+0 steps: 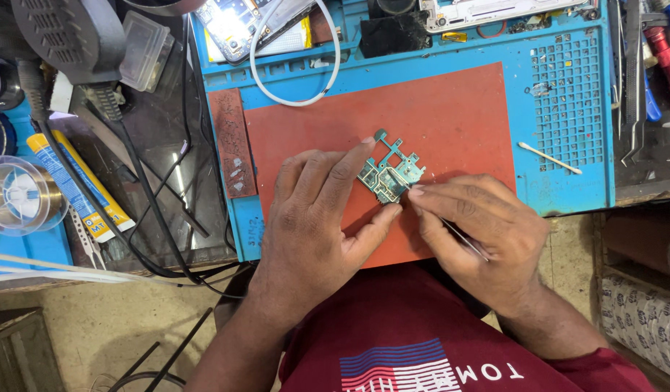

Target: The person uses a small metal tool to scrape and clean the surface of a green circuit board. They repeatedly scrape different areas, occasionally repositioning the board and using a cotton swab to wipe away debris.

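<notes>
1. Near the front edge of the red rubber work mat (451, 101), your left hand (313, 218) pins the small green irregular circuit board (390, 173).
2. Your right hand (473, 225) pinches thin metal tweezers (451, 229); a slip could scratch the board or flick it away.

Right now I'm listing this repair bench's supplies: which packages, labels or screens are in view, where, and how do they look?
Glue tube: left of the blue mat, lying slanted; long, yellow and blue with a white label.
Phone screen: top edge, on the blue mat; flat, lit, bluish-white.
Clear plastic box: upper left; small, lidded, see-through.
Patterned carton: lower right, on the floor; white with blue print.
</notes>
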`<state>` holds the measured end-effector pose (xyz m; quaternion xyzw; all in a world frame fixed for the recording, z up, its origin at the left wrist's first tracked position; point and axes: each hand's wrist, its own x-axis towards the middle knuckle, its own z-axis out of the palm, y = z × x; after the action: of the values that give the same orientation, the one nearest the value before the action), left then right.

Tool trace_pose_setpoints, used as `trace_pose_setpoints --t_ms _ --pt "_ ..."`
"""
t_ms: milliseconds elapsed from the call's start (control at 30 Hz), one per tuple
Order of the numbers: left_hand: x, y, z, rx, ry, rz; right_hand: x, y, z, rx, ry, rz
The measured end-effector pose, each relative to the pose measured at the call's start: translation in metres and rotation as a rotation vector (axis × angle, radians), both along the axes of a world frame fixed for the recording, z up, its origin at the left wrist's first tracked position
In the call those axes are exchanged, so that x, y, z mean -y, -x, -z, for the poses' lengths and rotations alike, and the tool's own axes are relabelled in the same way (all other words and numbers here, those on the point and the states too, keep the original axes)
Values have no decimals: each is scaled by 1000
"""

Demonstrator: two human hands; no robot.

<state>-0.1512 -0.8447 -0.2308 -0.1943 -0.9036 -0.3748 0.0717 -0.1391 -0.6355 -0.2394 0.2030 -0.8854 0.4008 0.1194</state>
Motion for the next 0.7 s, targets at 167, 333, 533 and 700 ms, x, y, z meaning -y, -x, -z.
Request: trace_pose_setpoints --t_ms 167,333,533,700 --pt "-3 -2 -1 -5 0 -2 -3 -2 -1 -14 4 0" --pt "-4 -2 -2 9 -4 1 -2 -3 -1 -25 -22 46" --pt "-4 -1 -2 -2 -5 -7 -3 -3 -2 -13 -12 47" --pt "-3 -1 -2 0 -13 -6 0 -3 -1 -38 -26 29"
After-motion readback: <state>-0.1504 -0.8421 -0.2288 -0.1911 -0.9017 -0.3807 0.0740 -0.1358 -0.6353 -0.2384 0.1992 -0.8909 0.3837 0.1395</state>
